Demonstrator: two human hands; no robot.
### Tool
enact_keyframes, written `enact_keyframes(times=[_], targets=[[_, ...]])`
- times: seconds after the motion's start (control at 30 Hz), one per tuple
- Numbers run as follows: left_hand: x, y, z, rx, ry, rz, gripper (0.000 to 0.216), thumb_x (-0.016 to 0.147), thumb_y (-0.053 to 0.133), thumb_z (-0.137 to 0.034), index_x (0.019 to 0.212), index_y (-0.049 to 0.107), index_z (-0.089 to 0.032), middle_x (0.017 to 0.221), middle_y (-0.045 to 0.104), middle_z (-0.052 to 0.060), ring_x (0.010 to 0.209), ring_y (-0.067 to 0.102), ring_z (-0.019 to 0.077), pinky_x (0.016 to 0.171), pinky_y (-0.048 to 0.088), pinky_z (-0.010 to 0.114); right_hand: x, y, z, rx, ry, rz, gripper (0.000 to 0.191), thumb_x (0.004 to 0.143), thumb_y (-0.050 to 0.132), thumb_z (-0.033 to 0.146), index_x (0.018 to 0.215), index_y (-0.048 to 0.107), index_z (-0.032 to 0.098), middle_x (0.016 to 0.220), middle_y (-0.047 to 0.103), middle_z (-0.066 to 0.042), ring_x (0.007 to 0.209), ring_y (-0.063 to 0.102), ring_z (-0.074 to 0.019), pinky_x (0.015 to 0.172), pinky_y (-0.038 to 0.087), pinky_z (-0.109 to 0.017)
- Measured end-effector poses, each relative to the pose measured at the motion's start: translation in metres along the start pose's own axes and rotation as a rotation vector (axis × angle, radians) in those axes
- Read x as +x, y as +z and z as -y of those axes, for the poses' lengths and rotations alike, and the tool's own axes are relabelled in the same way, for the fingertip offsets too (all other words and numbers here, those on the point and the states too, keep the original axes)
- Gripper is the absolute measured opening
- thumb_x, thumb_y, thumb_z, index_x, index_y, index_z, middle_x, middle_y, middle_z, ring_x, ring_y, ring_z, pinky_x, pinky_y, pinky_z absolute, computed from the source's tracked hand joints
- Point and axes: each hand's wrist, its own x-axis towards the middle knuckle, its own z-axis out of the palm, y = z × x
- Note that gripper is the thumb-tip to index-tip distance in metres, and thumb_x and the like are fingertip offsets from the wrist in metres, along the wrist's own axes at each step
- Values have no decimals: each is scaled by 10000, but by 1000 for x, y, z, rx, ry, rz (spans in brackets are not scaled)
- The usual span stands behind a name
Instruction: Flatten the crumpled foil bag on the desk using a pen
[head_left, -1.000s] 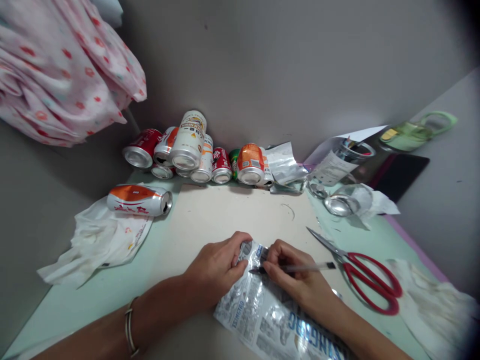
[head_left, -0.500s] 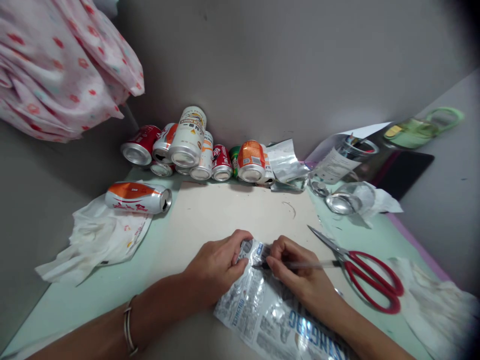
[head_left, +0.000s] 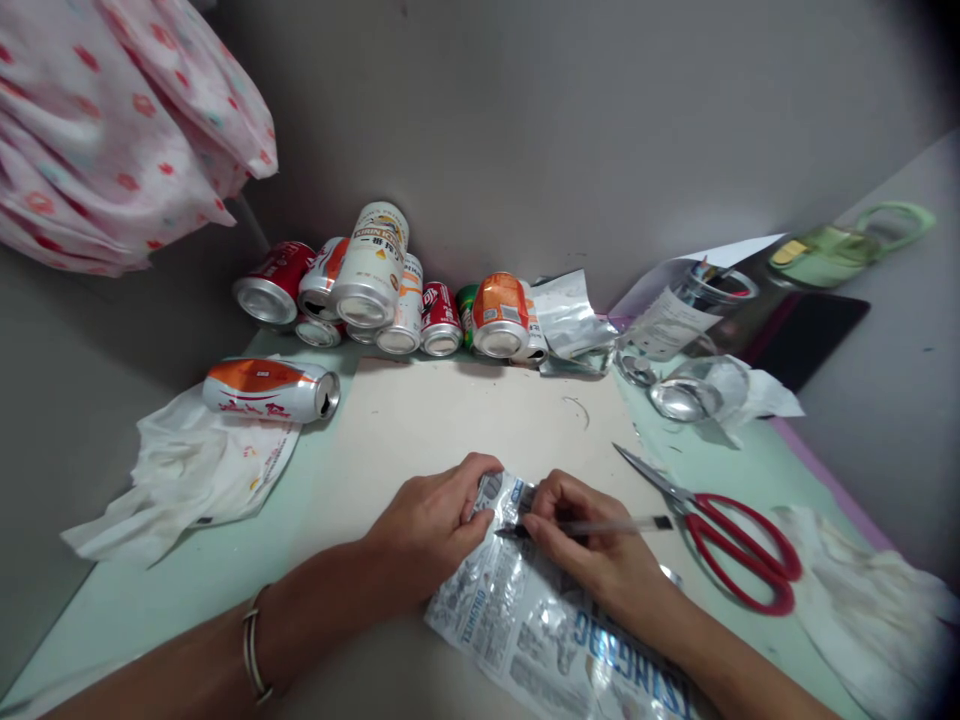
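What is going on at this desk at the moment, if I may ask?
A person's left hand grips the upper end of a printed metallic sheet. The right hand holds a pen, its tip at the sheet near the left thumb; whether it touches is hard to tell. Scissors with red handles lie to the right. Several cans are gathered near the wall, and another can lies on its side at the left.

Dim light, glare on sheet (head_left: 525, 615)

Pink patterned cloth (head_left: 142, 130), green lid (head_left: 829, 258).
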Motion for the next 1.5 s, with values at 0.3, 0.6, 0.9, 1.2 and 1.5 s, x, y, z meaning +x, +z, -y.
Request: enact_keyframes(times=[0.3,0.6,0.9,1.2,1.5], targets=[[-2,1,0,2,-16,2,462,876,513,-333,1330,572,-271,800,552,-37,690,565,177,704,394,305,0,0,5,-3,-11,-24,282,918,635,373,719,488,238,657,481,40,605,401,-143,544,322,-281],[-1,-2,-1,-4,-7,12,455,884,513,-335,1332,564,-276,819,565,-35,696,572,177,703,398,302,1,-2,5,-13,-3,0,306,911,622,382,695,459,240,650,464,38,612,385,-148,553,308,-287],[-1,-2,-3,5,-16,12,463,880,522,-322,1338,564,-272,822,590,-33,697,578,176,704,418,299,1,-4,7,12,6,3,331,914,639,390,691,448,239,655,444,40,619,375,-145,554,300,-286],[-1,-1,-2,14,-15,5,458,886,530,-312,1341,570,-275,825,604,-33,688,582,176,688,417,297,1,-5,5,9,-8,0,339,933,637,389,696,449,236,663,451,33,626,377,-149,555,301,-291],[-2,-1,-2,35,-5,5,453,897,533,-296,1349,561,-289,822,605,-39,682,592,174,702,423,300,0,-4,8,12,-1,-25,338,933,643,407,704,466,234,666,462,32,625,378,-148,554,299,-286]])
